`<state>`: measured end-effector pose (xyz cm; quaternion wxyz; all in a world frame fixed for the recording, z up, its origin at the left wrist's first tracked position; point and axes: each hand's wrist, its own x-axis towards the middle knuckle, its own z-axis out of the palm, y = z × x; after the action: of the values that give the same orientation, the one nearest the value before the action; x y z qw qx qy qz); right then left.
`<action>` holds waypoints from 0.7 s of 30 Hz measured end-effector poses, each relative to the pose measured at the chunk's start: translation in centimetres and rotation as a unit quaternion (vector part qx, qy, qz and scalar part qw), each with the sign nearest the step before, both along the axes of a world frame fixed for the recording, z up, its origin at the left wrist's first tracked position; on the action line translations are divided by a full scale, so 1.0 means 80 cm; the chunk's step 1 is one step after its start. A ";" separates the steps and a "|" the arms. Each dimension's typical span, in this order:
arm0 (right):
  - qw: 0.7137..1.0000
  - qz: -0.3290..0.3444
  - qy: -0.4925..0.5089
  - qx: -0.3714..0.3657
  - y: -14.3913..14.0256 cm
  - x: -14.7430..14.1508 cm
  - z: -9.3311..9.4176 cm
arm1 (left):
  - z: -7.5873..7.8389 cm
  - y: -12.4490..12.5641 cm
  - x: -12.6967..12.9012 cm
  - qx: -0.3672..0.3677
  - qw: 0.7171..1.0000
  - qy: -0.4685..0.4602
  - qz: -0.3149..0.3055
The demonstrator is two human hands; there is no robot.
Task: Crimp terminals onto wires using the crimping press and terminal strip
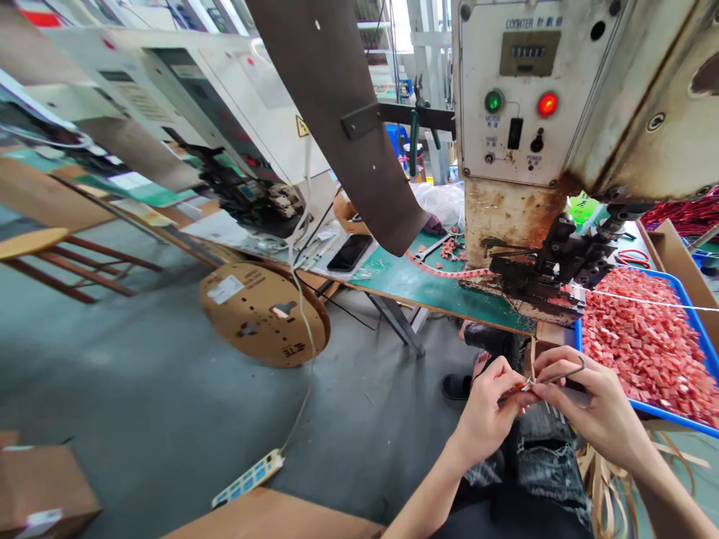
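Observation:
My left hand [490,408] and my right hand [589,404] meet in front of my lap, below the table edge. Between their fingertips they pinch a small metal part on a thin wire [531,385]. A bent grey wire or hook [567,373] loops over my right fingers. Just above stands a worn crimping press [528,112] with a green and a red lamp lit. A red terminal strip [443,271] feeds into its black die block [539,273].
A blue tray [693,318] heaped with small red pieces sits at the right. A cardboard reel [264,314] leans by the green table [404,281]. A phone [349,252] lies on it. A power strip [247,479] and cardboard boxes lie on the grey floor.

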<state>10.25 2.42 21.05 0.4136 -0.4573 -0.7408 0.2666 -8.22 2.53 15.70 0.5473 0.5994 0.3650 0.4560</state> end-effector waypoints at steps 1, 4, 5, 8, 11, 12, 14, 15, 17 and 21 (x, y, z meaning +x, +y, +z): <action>1.000 -0.003 0.011 -0.005 0.001 0.004 -0.001 | -0.001 0.000 0.000 -0.004 1.000 -0.003 0.003; 0.996 -0.047 0.070 -0.008 -0.002 0.017 -0.001 | -0.004 -0.002 0.000 -0.009 1.000 -0.005 0.005; 0.994 -0.065 0.089 -0.004 -0.003 0.020 0.000 | -0.006 -0.002 0.000 -0.006 1.000 0.000 0.007; 0.991 -0.094 0.095 0.010 -0.006 0.018 0.001 | -0.008 -0.003 0.000 -0.002 1.000 0.010 0.007; 0.998 -0.056 0.032 0.018 -0.004 0.005 -0.001 | -0.008 -0.002 0.002 -0.001 1.000 0.009 0.004; 0.999 -0.042 0.011 0.021 -0.004 0.000 -0.003 | -0.007 -0.002 0.002 0.008 1.000 0.015 0.006; 0.999 -0.027 -0.021 0.024 -0.003 -0.009 -0.006 | -0.005 -0.001 0.003 0.043 0.998 0.044 0.020; 0.999 -0.027 -0.031 0.023 -0.004 -0.013 -0.007 | -0.005 0.000 0.004 0.063 0.995 0.065 0.032; 0.998 -0.045 -0.040 0.025 -0.005 -0.019 -0.008 | -0.005 0.000 0.005 0.099 0.988 0.107 0.056; 0.995 -0.081 -0.033 0.038 -0.006 -0.026 -0.010 | -0.008 0.001 0.007 0.126 0.980 0.139 0.069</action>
<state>8.19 1.94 20.23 0.4261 -0.5083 -0.7242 0.1889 -7.69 2.60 15.08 0.3788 0.6940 0.4177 0.4476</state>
